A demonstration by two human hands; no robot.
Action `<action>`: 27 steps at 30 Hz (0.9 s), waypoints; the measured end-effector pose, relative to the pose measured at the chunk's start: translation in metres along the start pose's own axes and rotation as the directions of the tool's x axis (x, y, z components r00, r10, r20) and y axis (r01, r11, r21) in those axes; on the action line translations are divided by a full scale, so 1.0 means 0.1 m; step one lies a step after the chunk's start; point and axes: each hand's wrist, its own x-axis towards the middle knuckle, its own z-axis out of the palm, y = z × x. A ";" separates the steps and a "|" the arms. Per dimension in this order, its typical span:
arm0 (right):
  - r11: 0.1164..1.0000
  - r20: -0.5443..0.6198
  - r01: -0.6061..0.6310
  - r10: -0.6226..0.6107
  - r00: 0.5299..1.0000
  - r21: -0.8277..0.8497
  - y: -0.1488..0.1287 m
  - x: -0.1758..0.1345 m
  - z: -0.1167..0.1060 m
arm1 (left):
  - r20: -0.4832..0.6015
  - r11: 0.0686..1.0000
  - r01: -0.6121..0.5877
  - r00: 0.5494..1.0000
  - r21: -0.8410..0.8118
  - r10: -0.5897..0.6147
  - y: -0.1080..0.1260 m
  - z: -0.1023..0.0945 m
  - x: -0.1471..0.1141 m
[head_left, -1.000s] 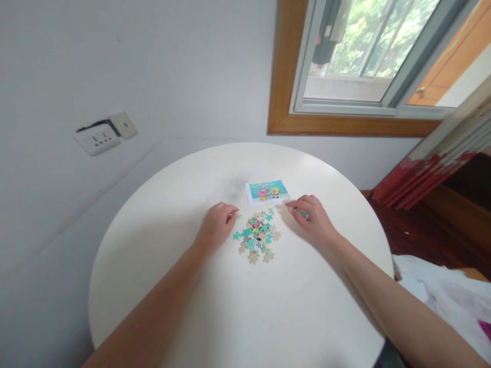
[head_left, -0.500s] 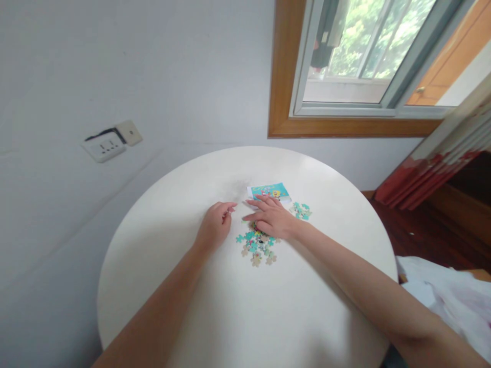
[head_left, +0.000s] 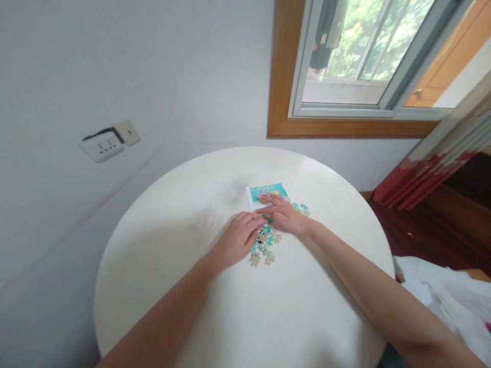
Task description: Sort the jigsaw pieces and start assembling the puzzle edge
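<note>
Many flat, knobbed jigsaw pieces, teal and beige, litter a smooth round table; whether the left hand or right hand grasps any, I can't tell.

My left hand covers part of the jigsaw pieces; whether it grips one, I can't tell. My right hand hides the lower right of the picture card, whose lettering is too blurred to read. The pieces' prints are too small to make out. The bottom edge cuts off my tabletop and forearms.
</note>
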 end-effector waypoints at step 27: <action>0.965 -0.076 -0.003 -0.018 0.997 -0.261 -0.24 -0.20 -0.01 | -0.084 0.992 0.039 0.996 0.119 -0.029 -0.26 -0.18 -0.07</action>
